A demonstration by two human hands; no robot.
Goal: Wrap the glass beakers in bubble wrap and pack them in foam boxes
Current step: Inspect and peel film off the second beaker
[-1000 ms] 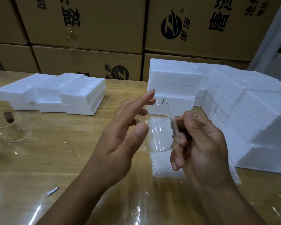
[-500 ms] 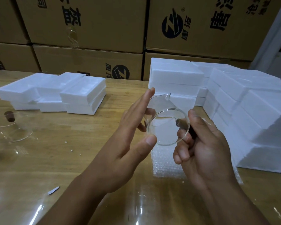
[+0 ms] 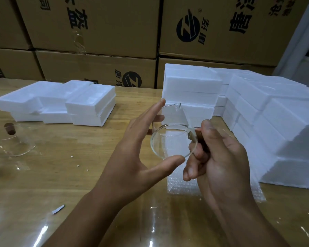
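The beaker point(image 3: 174, 141) is up in the air above the bubble wrap point(image 3: 182, 186), between both hands. The right hand point(image 3: 219, 157) curls round its brown handle point(image 3: 197, 135). The left hand point(image 3: 137, 148) lies open, with straight fingers at the spout rim and the thumb tip on the lower edge. A second ago the beaker was side-on; its round end now faces the camera.

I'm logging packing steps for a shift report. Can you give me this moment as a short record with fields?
held item: glass beaker, off the table, base toward the camera
right grip: curled round the beaker's brown handle
left grip: fingers straight, thumb touching the base edge
wrap: bubble wrap lying on the table below the hands; beaker not yet wrapped
foam boxes: stacked on the table, left and right
other: second beaker on the table, far left
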